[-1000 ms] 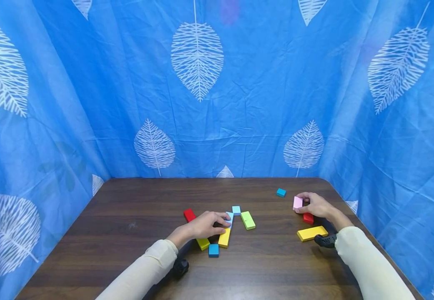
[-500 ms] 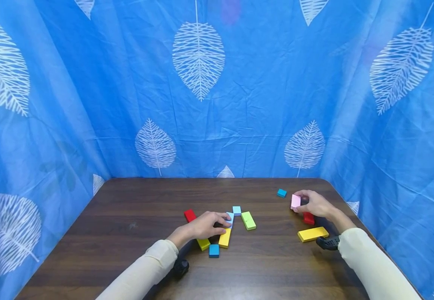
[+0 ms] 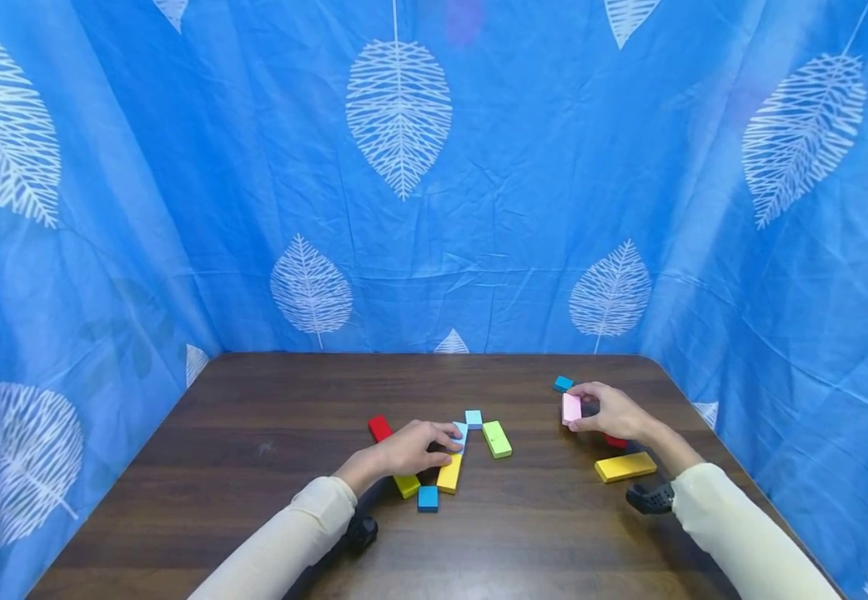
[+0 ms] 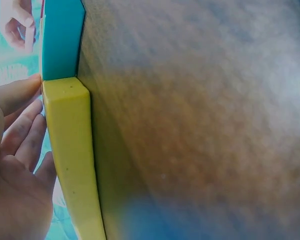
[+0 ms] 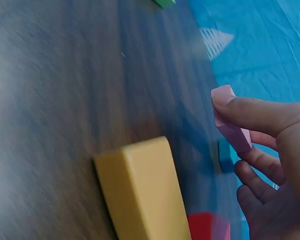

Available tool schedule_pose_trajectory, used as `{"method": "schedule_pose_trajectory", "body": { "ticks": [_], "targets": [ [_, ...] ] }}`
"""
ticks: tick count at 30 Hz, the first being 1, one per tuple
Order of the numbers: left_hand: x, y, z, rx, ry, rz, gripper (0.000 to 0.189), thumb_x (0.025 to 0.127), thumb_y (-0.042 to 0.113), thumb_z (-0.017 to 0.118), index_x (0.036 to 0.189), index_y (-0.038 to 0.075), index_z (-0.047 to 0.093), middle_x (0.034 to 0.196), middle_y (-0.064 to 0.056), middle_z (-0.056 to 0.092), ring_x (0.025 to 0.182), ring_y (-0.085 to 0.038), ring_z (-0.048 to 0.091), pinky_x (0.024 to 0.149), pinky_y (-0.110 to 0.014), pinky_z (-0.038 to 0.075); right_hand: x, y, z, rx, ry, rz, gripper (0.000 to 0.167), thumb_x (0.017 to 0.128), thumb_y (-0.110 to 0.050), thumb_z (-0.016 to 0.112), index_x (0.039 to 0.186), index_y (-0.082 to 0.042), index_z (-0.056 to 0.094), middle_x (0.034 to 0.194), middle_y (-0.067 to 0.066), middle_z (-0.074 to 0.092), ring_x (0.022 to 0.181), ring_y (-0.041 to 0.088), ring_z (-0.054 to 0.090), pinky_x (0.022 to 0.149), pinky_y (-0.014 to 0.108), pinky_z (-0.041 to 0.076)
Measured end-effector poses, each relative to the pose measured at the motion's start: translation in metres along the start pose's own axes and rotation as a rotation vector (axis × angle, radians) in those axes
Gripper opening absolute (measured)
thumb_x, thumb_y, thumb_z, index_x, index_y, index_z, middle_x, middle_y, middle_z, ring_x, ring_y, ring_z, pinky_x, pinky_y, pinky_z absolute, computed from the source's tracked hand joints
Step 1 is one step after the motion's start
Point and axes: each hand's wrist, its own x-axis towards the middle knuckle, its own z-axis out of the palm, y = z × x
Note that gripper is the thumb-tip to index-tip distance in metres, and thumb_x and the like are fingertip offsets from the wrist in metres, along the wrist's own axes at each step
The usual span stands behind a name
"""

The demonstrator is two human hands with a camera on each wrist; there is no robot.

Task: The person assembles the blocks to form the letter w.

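My right hand point(image 3: 617, 414) pinches a small pink block point(image 3: 571, 409) between thumb and fingers, over the right part of the table. In the right wrist view the thumb lies along one face of the pink block point(image 5: 233, 131). My left hand point(image 3: 407, 450) rests with relaxed fingers on a light blue block point(image 3: 461, 433), its thumb at the yellow block point(image 3: 449, 477) joined end to end with it. Partly under that hand lie a red block point(image 3: 379, 427) and a yellow-green block point(image 3: 407, 487). A blue block point(image 3: 428, 499) sits at the near end of these two rows.
A small light blue block point(image 3: 474, 419) and a lime block point(image 3: 497, 440) lie just right of the left hand. Near the right hand are a teal block point(image 3: 563, 383), a yellow block point(image 3: 624, 467) and a partly hidden red block point(image 3: 617, 442). A blue curtain hangs behind the table point(image 3: 291, 392).
My right hand has carried the pink block leftward, away from the red block and closer to the teal one. The left hand keeps its place on the blocks.
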Motion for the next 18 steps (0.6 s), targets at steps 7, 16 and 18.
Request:
{"method": "schedule_pose_trajectory", "body": {
  "ticks": [7, 16, 18],
  "targets": [
    [0.001, 0.0, 0.001, -0.008, 0.006, 0.004, 0.033, 0.1, 0.015, 0.071, 0.132, 0.008, 0.072, 0.145, -0.002, 0.059, 0.136, -0.023, 0.052, 0.11, -0.036, 0.044, -0.002, -0.018, 0.013, -0.014, -0.049, -0.084, 0.067, 0.084, -0.034, 0.088, 0.136, -0.002, 0.061, 0.132, 0.02, 0.06, 0.118, 0.04, 0.057, 0.098, 0.059, 0.049],
    [0.002, 0.0, 0.002, -0.003, 0.002, -0.015, 0.033, 0.101, 0.016, 0.07, 0.134, 0.009, 0.071, 0.147, 0.0, 0.058, 0.138, -0.021, 0.05, 0.111, -0.034, 0.043, -0.012, -0.039, 0.026, 0.025, -0.075, -0.268, 0.061, 0.083, -0.032, 0.088, 0.131, -0.003, 0.064, 0.128, 0.011, 0.063, 0.116, 0.034, 0.06, 0.101, 0.058, 0.048],
    [0.001, 0.0, 0.001, 0.001, 0.002, -0.014, 0.033, 0.101, 0.016, 0.071, 0.133, 0.009, 0.071, 0.147, -0.001, 0.058, 0.138, -0.022, 0.051, 0.111, -0.034, 0.043, -0.014, -0.043, 0.029, 0.021, -0.083, -0.291, 0.06, 0.083, -0.033, 0.088, 0.131, -0.005, 0.064, 0.127, 0.009, 0.063, 0.113, 0.033, 0.06, 0.099, 0.058, 0.049]
  ]
}}
